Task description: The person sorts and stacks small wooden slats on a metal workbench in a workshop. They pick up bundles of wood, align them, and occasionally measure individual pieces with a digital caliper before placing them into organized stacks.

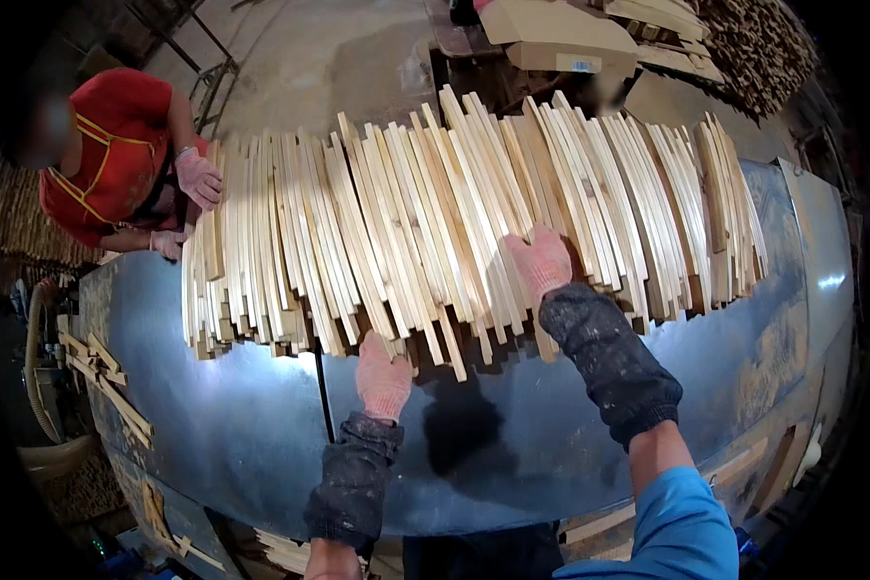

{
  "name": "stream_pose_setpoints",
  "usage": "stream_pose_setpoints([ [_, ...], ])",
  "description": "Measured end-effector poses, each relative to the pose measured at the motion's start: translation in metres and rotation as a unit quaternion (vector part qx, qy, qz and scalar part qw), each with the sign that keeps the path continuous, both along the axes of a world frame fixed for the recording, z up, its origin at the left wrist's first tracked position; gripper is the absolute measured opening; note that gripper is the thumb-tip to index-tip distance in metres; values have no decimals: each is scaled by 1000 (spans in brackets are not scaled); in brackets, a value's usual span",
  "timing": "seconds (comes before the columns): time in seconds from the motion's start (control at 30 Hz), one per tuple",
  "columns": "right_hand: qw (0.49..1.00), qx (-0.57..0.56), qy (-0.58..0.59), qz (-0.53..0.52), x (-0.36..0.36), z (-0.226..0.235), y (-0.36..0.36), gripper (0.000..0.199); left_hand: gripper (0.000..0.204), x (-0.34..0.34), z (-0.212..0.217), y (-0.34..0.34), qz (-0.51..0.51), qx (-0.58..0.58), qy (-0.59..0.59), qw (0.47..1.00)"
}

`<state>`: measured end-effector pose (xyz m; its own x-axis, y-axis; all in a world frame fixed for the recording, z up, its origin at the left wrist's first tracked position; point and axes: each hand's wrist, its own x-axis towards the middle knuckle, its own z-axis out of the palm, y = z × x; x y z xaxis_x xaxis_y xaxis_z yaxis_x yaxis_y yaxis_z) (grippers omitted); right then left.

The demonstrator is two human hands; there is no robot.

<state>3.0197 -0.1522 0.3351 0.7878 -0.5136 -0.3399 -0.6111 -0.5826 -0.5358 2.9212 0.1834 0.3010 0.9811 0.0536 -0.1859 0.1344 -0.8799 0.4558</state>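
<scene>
A wide row of pale wooden strips (pixel 425 217) lies side by side across the metal-topped table, their near ends uneven. My left hand (pixel 384 379), in a pink glove, is closed at the near ends of strips left of the middle; its fingertips are partly hidden. Farther up and to the right, my right hand (pixel 539 261), gloved alike, is bent round strips on top of the row, the fingers partly hidden. Dark sleeve covers reach over both my forearms.
At the left end, a co-worker in a red top (pixel 116 159) rests gloved hands (pixel 199 178) against the strips. The blue-grey table (pixel 251 425) has a seam near my left hand. Scrap sticks (pixel 116 391) lie at its left edge. A cardboard box (pixel 561 43) and stacked wood (pixel 759 48) stand beyond.
</scene>
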Motion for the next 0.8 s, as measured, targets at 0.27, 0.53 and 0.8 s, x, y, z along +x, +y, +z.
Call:
stream_pose_setpoints([
  [0.27,999,22,-16,-17,-227,-40,17,66,57,-170,27,46,-3,-124,42,991],
  [0.53,939,316,-55,-121,-268,-23,20,68,36,-156,19,88,235,-449,227,832],
  [0.8,929,355,4,-103,-262,-55,-5,74,70,-54,4,58,218,-517,259,786],
])
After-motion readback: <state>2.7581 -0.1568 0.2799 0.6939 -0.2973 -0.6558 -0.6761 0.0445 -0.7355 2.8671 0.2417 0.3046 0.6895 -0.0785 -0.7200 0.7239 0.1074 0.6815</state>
